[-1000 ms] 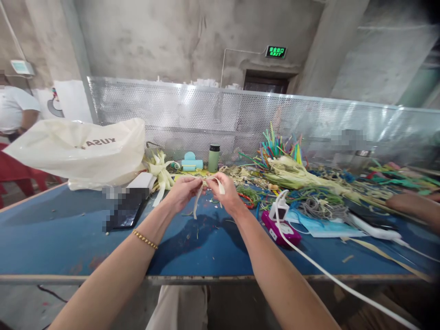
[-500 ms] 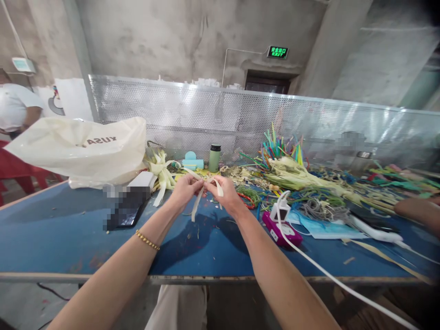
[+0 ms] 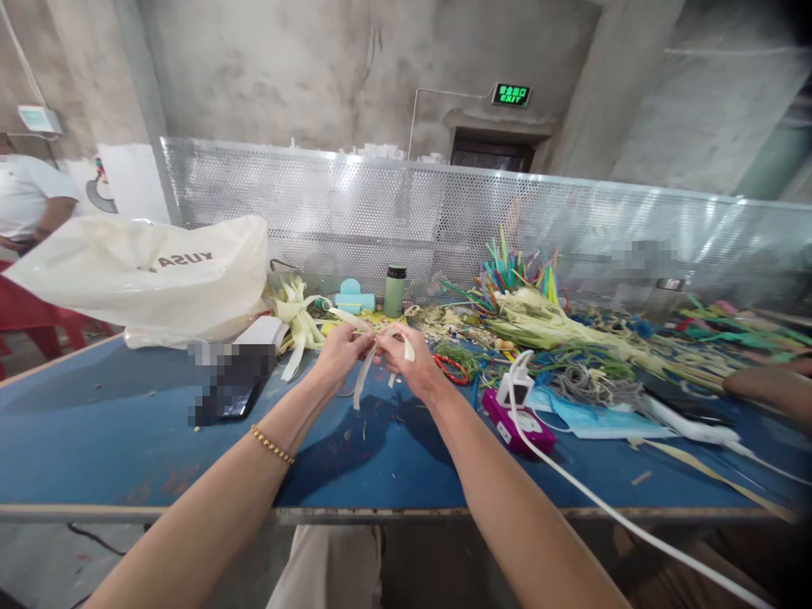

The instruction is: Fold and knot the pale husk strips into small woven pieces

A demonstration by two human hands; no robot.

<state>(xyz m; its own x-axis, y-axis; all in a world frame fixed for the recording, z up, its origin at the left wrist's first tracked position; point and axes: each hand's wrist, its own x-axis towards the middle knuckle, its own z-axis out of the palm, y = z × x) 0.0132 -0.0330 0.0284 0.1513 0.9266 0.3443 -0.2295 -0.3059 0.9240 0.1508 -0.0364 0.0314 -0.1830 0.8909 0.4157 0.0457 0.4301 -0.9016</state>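
My left hand [image 3: 336,357] and my right hand [image 3: 406,359] meet above the blue table [image 3: 114,431], both pinched on a pale leaf strip [image 3: 363,376]. One end of the strip hangs down between my hands; another end curls over my right fingers. A gold bracelet [image 3: 271,444] circles my left wrist. Behind my hands lies a bundle of pale folded leaves [image 3: 295,317].
A cream plastic bag [image 3: 152,275] and a dark phone [image 3: 232,385] sit at left. A green bottle [image 3: 394,292] and a teal object [image 3: 353,299] stand by the perforated metal screen [image 3: 444,220]. Coloured strips [image 3: 558,330], a magenta power bank [image 3: 517,423] with white cable, and another person's arm [image 3: 767,385] fill the right.
My hands have drifted slightly away from me while working the strip; the hanging end has swung a little. Everything on the table stays put.
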